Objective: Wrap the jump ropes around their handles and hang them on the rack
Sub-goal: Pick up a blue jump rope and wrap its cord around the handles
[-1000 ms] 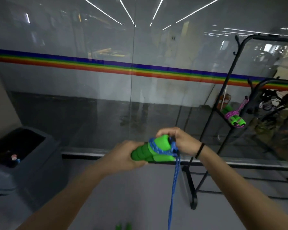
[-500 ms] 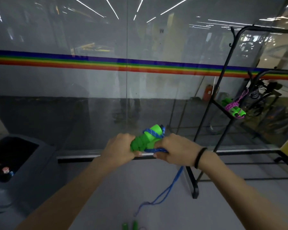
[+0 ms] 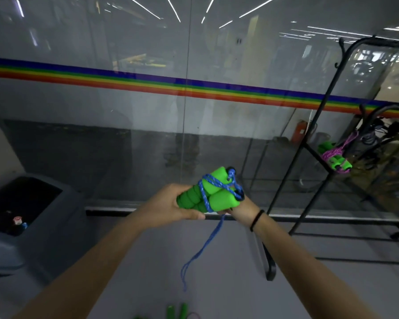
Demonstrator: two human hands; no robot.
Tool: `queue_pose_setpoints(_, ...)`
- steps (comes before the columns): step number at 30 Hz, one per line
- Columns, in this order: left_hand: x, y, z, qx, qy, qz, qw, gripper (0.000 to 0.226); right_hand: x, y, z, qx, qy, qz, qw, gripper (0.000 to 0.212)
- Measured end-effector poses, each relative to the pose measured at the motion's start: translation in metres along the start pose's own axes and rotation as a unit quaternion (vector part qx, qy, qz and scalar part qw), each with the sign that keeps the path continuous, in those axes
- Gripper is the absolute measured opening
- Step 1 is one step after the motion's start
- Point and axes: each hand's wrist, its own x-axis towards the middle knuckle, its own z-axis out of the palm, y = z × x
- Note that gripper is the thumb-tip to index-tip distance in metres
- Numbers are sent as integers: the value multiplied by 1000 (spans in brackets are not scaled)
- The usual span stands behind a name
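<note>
Two green foam handles [image 3: 211, 192] are held side by side in front of me, with a blue rope [image 3: 204, 198] wound around them. My left hand [image 3: 168, 207] grips the handles' lower ends. My right hand [image 3: 241, 209] is mostly hidden under the handles' upper ends and pinches the rope there. The loose blue loop [image 3: 200, 252] hangs down below the hands. At the right stands a black rack [image 3: 318, 155], and on it hangs a wrapped jump rope [image 3: 335, 158] with green handles and a pink rope.
More green handles [image 3: 176, 310] lie on the floor at the bottom edge. A grey bin [image 3: 21, 215] stands at the left. A glass wall with a rainbow stripe [image 3: 184, 87] runs straight ahead, with a black rail at its foot.
The handles have tilted up and to the right, and more rope lies around them. My right hand has gone from on top of the handles to underneath them. The hanging loop is shorter.
</note>
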Motion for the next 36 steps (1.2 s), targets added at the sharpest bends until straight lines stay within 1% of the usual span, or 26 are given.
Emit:
queue_pose_setpoints(2,3,0,3,-49,70,-32,996,19,-4,8,5,-3,-30,12,999,36)
queue_pose_setpoints(4,8,-2,3,-50,128,-67,988,28,-8,12,6,-33,-47,18,998,33)
queue_pose_setpoints(6,12,-2,6,-4,156,-93,983,38,-12,9,3,-146,-48,-2,988,32)
queue_pose_setpoints(7,14,-1,8,22,171,-94,980,37,-15,3,0,-223,-58,-24,973,30)
queue_pose_setpoints(9,16,4,12,76,197,-77,975,32,-21,-11,-7,-354,-88,-56,929,25)
queue_pose_setpoints(10,16,6,13,110,195,-70,972,32,-24,-19,-10,-400,-103,-68,908,21)
queue_pose_setpoints(12,14,10,14,198,154,-78,965,40,-29,-34,-18,-467,-132,-92,870,18)
queue_pose_setpoints(14,11,17,14,288,78,-89,950,43,-30,-48,-24,-503,-148,-105,845,19)
queue_pose_setpoints(15,10,20,15,333,34,-83,939,42,-30,-56,-28,-512,-148,-114,838,20)
queue_pose_setpoints(17,11,28,18,386,-51,-54,920,40,-26,-69,-36,-495,-140,-131,847,20)
queue_pose_setpoints(18,12,32,18,383,-84,-40,919,37,-22,-73,-39,-475,-136,-140,858,20)
queue_pose_setpoints(19,11,34,16,360,-109,-30,926,33,-18,-74,-43,-440,-134,-145,876,19)
queue_pose_setpoints(21,11,34,10,260,-126,-3,957,28,-9,-69,-51,-306,-145,-131,932,13)
queue_pose_setpoints(22,10,35,8,188,-120,13,975,28,-8,-63,-55,-215,-155,-121,957,8)
queue_pose_setpoints(23,9,36,7,117,-104,26,987,30,-4,-53,-58,-120,-155,-116,974,9)
queue_pose_setpoints(24,8,38,7,53,-79,33,995,33,-1,-41,-57,-42,-132,-105,985,18)
queue_pose_setpoints(25,8,39,6,-2,-45,30,999,36,1,-29,-55,9,-90,-85,992,26)
queue_pose_setpoints(26,9,39,5,-51,-7,19,998,36,1,-20,-50,35,-48,-66,996,27)
queue_pose_setpoints(27,11,39,4,-89,26,2,996,35,1,-11,-43,46,-29,-58,997,27)
queue_pose_setpoints(29,14,34,2,-110,66,-32,991,29,2,-1,-30,49,-65,-46,996,30)
queue_pose_setpoints(31,16,26,2,-108,94,-75,987,30,0,1,-22,4,-87,-18,996,34)
queue_pose_setpoints(33,18,18,3,-102,141,-109,979,35,-5,-3,-20,-96,-81,-19,992,34)
queue_pose_setpoints(34,19,15,3,-80,170,-121,975,38,-8,-7,-19,-160,-84,-31,983,32)
queue_pose_setpoints(36,21,10,2,34,212,-141,966,47,-14,-20,-21,-303,-104,-61,945,29)
